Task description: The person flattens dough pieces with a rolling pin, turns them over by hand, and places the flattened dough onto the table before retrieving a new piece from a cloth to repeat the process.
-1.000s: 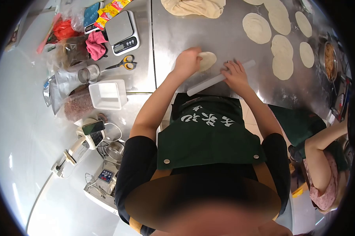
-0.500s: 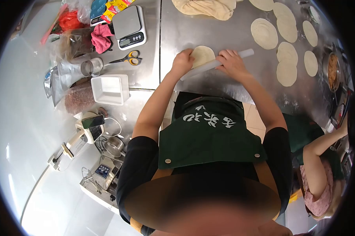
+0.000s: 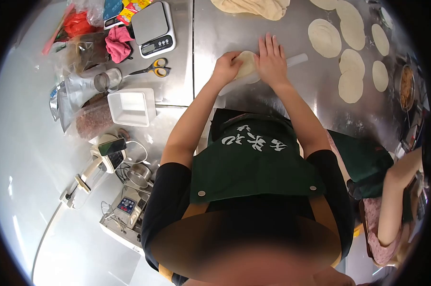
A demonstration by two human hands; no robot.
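A round, flat dough wrapper (image 3: 246, 64) lies on the steel worktop between my two hands. My left hand (image 3: 226, 69) has its fingers curled at the wrapper's left edge, with thumb and fingertips closed on the dough. My right hand (image 3: 271, 61) lies flat across a white rolling pin (image 3: 297, 60), palm down and fingers stretched forward. The pin runs at a slant over the near edge of the wrapper. Its right end shows past my right hand, while its middle is partly covered by that hand.
Several rolled dough rounds (image 3: 324, 38) lie to the right, near a bowl of filling (image 3: 406, 88). A larger dough mass (image 3: 258, 7) sits at the back. On the left are a scale (image 3: 152, 28), scissors (image 3: 154, 69) and a white tub (image 3: 129, 107). A co-worker's arm (image 3: 393, 205) shows at right.
My right hand has shifted left along the rolling pin, and its fingers have gone from curled round it to stretched flat. My left hand stays at the wrapper's edge.
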